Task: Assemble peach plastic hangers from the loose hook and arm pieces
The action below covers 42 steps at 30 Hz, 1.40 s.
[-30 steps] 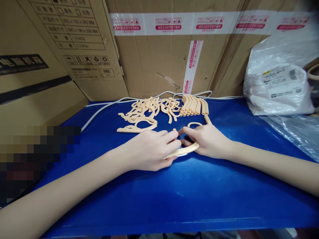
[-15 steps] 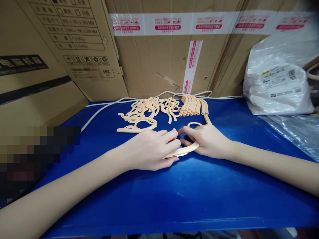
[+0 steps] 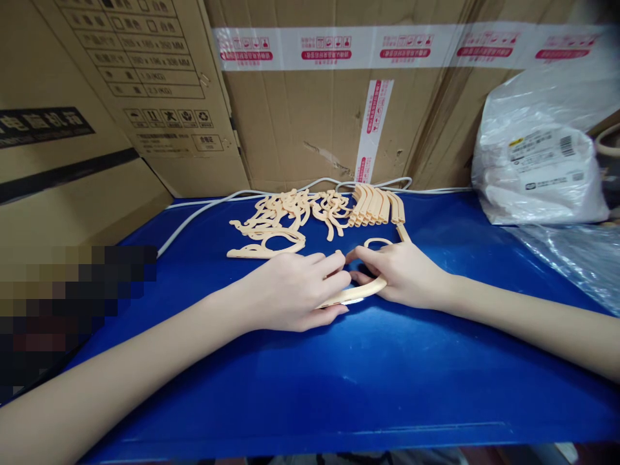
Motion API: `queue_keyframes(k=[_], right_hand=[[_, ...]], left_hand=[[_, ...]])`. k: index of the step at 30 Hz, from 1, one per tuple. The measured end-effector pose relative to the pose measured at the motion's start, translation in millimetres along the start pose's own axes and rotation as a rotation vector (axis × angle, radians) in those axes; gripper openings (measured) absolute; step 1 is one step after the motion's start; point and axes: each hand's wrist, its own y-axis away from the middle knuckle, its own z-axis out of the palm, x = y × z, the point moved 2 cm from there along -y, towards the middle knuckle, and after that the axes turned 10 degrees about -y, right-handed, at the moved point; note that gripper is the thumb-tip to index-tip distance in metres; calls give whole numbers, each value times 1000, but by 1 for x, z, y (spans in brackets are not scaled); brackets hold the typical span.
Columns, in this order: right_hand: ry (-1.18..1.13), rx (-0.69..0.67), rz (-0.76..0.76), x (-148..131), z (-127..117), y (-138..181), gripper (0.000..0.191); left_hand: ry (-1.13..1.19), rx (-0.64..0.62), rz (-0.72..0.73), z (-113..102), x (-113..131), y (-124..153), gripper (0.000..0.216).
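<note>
A cream plastic folding clothes hanger (image 3: 361,292) is held low over the blue tabletop, its curved arm showing between my two hands. My left hand (image 3: 295,290) is closed around its left part, with the thumb beneath and the fingers over the top. At the right end, my right hand (image 3: 409,274) grips the hanger, thumb and forefinger meeting near my left fingertips. Much of the hanger is hidden behind my fingers. Just beyond my left hand lies another folding hanger (image 3: 249,253), flat on the table. A cream ring-shaped part (image 3: 378,241) shows behind my right hand.
Several loose cream hooks and curved pieces (image 3: 285,210) lie heaped at the back, beside a neat row of curved hanger arms (image 3: 375,206). A white cable (image 3: 208,203) runs along the rear. Cardboard boxes (image 3: 310,116) wall the back and left; a white plastic bag (image 3: 537,168) stands right.
</note>
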Motion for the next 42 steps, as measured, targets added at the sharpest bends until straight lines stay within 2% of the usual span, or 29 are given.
queue_keyframes(k=[22, 42], right_hand=[[12, 32, -24, 0, 1, -1, 35], [20, 75, -77, -4, -1, -1, 28]], left_hand=[[41, -16, -12, 4, 0, 1, 25], [49, 1, -28, 6, 1, 4, 24]])
